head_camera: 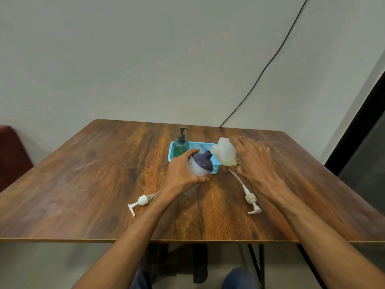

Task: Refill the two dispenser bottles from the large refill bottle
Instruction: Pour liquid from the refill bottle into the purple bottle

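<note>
Head view: L hand [183, 172] curled round dispenser bottle [202, 166] before basket [200, 145]; R hand [256, 161] wraps tilted refill bottle [225, 152], mouth at its neck. Risk: narrow mouths slip apart, liquid spills on table [104, 184].

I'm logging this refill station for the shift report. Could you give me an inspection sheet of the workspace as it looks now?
Surface: wooden table, glossy top.
Job's things: purple-topped bottle, neck open, tilted; refill bottle tipped toward it; green pump bottle upright in blue basket.
Clutter: left pump head and right pump head lie loose.
Hands: left hand grips the purple-topped bottle; right hand holds the refill bottle.
Cables: black cable runs down the wall.
Surroundings: plain wall, red seat at left.
</note>
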Tool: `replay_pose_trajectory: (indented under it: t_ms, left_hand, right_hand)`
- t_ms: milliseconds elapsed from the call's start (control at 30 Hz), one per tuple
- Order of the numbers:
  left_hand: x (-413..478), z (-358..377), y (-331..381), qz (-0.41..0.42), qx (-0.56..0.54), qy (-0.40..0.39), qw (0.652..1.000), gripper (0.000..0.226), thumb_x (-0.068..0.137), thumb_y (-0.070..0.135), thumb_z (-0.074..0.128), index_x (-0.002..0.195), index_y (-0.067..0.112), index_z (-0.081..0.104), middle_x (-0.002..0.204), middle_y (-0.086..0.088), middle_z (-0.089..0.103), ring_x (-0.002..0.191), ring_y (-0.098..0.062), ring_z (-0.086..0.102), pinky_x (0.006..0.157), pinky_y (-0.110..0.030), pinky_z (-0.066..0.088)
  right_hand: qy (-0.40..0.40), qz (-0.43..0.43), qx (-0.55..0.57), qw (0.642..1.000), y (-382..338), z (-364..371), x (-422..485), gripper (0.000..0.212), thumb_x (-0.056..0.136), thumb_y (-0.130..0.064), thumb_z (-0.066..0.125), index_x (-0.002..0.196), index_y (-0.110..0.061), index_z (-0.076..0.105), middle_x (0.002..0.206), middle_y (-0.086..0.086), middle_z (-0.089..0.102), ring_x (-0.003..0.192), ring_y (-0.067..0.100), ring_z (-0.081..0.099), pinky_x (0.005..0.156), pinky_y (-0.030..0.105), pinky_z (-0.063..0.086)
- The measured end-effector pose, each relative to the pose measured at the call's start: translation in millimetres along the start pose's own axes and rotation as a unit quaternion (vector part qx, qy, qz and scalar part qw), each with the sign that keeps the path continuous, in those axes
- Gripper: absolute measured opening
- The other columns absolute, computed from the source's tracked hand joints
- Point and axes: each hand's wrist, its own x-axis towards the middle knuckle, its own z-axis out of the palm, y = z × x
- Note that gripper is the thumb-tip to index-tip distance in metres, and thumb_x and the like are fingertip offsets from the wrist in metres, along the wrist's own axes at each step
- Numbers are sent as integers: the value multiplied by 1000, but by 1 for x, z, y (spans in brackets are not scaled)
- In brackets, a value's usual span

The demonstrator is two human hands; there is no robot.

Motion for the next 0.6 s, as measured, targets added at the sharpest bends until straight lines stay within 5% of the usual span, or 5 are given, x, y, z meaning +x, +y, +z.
replay_pose_trajectory:
  t_ms: [600]
  left_hand:
    - [1,1,-2,5,-9,5,1000,87,60,36,93,135,17,55,130,-1,63,106,-4,54,95,-19,41]
  right_hand:
    - [-9,-19,-23,999,-1,-5,6,90,55,-24,93,133,-21,46,124,12,65,108,36,63,92,52,51]
